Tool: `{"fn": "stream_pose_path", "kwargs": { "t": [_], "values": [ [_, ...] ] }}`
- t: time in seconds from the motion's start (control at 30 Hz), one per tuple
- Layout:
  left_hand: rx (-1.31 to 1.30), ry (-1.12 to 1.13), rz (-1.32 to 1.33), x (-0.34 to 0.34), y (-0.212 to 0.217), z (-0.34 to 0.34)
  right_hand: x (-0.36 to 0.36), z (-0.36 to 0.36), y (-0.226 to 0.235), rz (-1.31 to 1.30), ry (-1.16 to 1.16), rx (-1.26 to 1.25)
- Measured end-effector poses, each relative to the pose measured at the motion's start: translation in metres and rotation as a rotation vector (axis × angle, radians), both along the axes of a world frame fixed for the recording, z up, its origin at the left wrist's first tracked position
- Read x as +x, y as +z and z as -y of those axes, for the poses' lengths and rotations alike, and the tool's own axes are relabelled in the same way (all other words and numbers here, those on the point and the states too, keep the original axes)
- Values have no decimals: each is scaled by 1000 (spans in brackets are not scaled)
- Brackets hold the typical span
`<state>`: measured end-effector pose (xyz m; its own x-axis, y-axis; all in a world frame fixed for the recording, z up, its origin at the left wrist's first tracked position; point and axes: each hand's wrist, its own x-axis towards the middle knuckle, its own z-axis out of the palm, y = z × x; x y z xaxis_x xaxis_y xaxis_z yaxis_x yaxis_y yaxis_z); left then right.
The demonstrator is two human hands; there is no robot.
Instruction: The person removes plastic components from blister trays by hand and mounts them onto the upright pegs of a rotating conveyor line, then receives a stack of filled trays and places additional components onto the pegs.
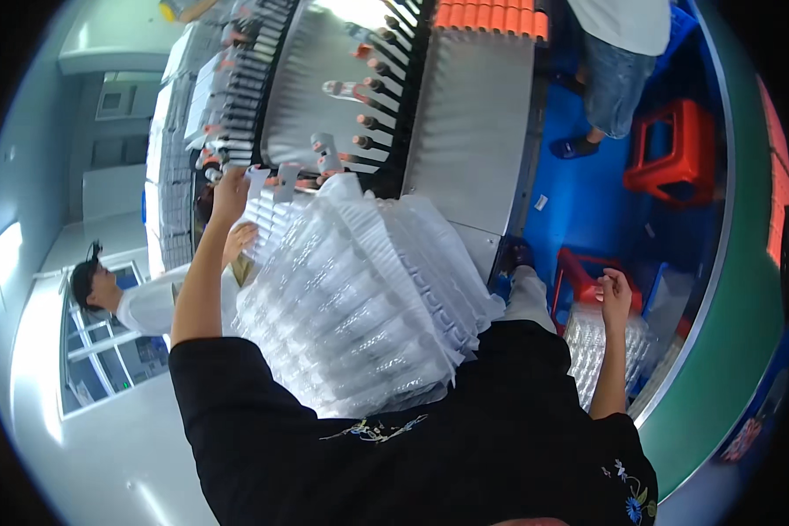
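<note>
My left hand (pixel 230 195) reaches to the near end of the conveyor, its fingers closed. A small white flat piece (pixel 256 182) shows right beside them; whether they grip it I cannot make out. Against my body leans a big stack of clear plastic trays (pixel 351 307) with ribbed pockets. My right hand (pixel 615 296) hangs out to the right, holding nothing, with fingers loosely apart. Below it are more clear molded trays (pixel 592 351), beside a red stool (pixel 579 276). Another person's hand (pixel 241 238) touches a white ribbed tray (pixel 272 219) just below my left hand.
The conveyor (pixel 324 88) carries rows of black-and-orange pegs and a few small grey-white parts. A metal tabletop (pixel 469 131) runs alongside, with orange tubes (pixel 491 17) at its far end. Another person (pixel 609 79) stands beyond, near a red stool (pixel 675 153). White stacked trays (pixel 171 158) line the left.
</note>
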<state>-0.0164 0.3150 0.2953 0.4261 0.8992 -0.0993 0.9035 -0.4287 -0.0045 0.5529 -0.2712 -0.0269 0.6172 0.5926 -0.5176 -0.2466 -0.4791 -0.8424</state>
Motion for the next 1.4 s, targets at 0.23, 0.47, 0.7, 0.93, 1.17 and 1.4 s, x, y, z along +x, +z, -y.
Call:
{"fn": "stream_pose_path", "kwargs": {
  "t": [0.23,0.47,0.7,0.93,1.17,1.4],
  "values": [
    [-32,280,183,-56,-21,-36,4,17,-20,32,76,-2],
    [-51,645,671,-70,-37,-33,11,31,-4,115,68,-74],
    [83,81,698,-35,26,-6,7,1,1,118,98,-58],
    [-221,-169,427,199,71,69,-6,-9,10,185,157,31],
    [-741,434,543,258,-5,31,-8,9,32,275,161,7],
    [-432,199,-289,191,9,41,1,-5,29,302,133,-49]
  ]
}}
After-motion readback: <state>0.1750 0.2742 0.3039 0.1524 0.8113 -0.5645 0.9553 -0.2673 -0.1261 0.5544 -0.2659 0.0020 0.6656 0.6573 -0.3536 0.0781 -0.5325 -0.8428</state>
